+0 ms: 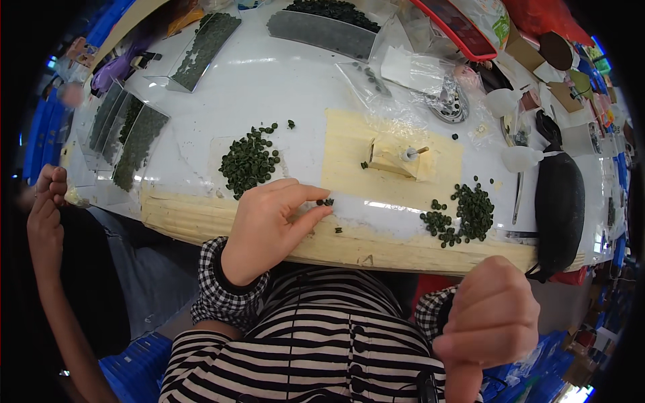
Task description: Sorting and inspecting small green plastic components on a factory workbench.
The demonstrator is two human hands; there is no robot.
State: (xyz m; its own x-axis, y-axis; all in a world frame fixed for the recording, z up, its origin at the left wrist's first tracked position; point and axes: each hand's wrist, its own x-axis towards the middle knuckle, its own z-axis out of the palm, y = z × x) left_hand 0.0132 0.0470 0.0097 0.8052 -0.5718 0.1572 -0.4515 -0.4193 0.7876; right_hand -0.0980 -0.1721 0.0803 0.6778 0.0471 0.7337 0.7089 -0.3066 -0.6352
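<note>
Near the front edge of the table, my left hand (272, 221) is closed, thumb and forefinger pinching a small dark green piece (327, 201). A single similar green piece (338, 230) lies just below those fingertips. Beyond the left hand is a heap of small round dark green pieces (245, 161). My right hand (494, 312) is raised off the table's front edge at the right, its fingers curled in; whether anything is inside cannot be seen. Another green pile (474, 211) lies on the table above it. Between the heaps stands a tape-covered block (393, 159) with a white fitting and a brown tip.
Clear-walled trays of green pieces (205, 50) stand at the back and left. A black pouch (560, 208) lies at the right. A red-cased phone (460, 30), plastic bags and cups crowd the back right. Another person's hand (47, 208) is at far left.
</note>
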